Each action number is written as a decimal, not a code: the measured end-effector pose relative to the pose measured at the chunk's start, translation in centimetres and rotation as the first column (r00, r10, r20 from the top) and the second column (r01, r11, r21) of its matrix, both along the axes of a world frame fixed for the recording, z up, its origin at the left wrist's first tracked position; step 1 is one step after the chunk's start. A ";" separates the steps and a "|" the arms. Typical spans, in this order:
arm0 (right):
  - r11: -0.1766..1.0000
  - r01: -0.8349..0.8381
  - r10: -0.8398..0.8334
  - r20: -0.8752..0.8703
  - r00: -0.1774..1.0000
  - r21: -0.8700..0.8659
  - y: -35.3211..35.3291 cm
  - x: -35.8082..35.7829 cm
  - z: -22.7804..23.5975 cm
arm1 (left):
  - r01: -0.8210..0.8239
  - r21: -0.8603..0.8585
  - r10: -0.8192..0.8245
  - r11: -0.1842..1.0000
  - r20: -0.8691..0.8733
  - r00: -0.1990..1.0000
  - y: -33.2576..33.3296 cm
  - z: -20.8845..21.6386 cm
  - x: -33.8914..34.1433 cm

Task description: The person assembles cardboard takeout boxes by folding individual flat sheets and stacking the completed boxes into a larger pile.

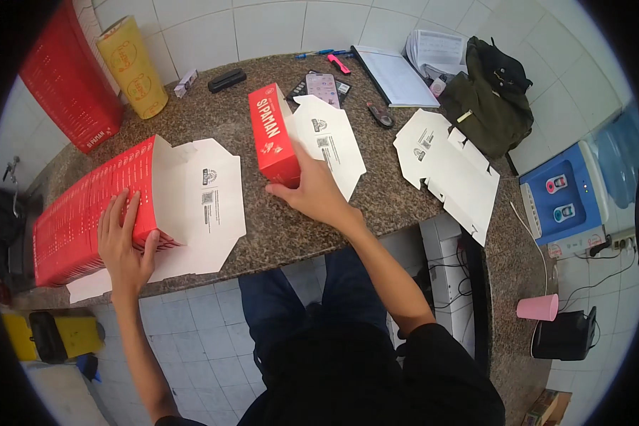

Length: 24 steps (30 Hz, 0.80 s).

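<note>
My right hand (317, 190) grips a red cardboard box (268, 131) near the middle of the counter. Its thumb presses the near end, and its other fingers are partly hidden behind the box. To the left lies a long row of red cardboard boxes (92, 213), nested closely one in another. My left hand (126, 245) rests on that row near its right end, fingers stretched and apart. From the row's right end spreads a white printed flap (216, 192). Beside the held box is a white cardboard sheet (330, 138), and farther right lies a flat white die-cut cardboard piece (451, 170).
A tall red stack (74, 85) and a yellow roll (133, 67) stand at the back left. Along the back are a phone (322, 89), a computer mouse (380, 115), a notebook (397, 77) and a green bag (486, 99). A water dispenser (564, 192) and pink cup (537, 307) are at right.
</note>
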State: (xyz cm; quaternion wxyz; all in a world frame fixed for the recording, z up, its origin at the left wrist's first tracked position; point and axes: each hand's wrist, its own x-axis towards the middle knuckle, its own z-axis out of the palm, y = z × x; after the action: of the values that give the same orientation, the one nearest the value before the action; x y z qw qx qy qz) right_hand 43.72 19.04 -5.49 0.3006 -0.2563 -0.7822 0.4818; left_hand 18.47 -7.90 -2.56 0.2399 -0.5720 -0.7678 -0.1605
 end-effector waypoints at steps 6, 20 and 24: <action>0.835 -0.364 0.367 0.077 0.927 0.412 -2.7 -2.5 0.9 | -0.043 -0.045 0.043 0.998 -0.001 0.999 -0.3 -0.5 -0.4; 0.721 -0.577 0.603 0.061 0.795 0.383 -7.9 -11.3 0.0 | -0.081 0.056 0.082 0.995 -0.030 0.996 -1.0 -1.0 -1.1; 0.718 -0.621 0.627 0.095 0.774 0.314 -8.9 -12.2 0.8 | -0.086 0.070 0.091 0.994 -0.069 0.994 -0.8 -1.4 -1.5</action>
State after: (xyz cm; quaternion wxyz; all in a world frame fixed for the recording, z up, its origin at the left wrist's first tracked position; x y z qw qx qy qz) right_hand 31.56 10.17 -4.72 0.1663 0.0799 -0.8886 0.4199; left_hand 16.95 -8.75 -3.98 0.2933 -0.5345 -0.7774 -0.1548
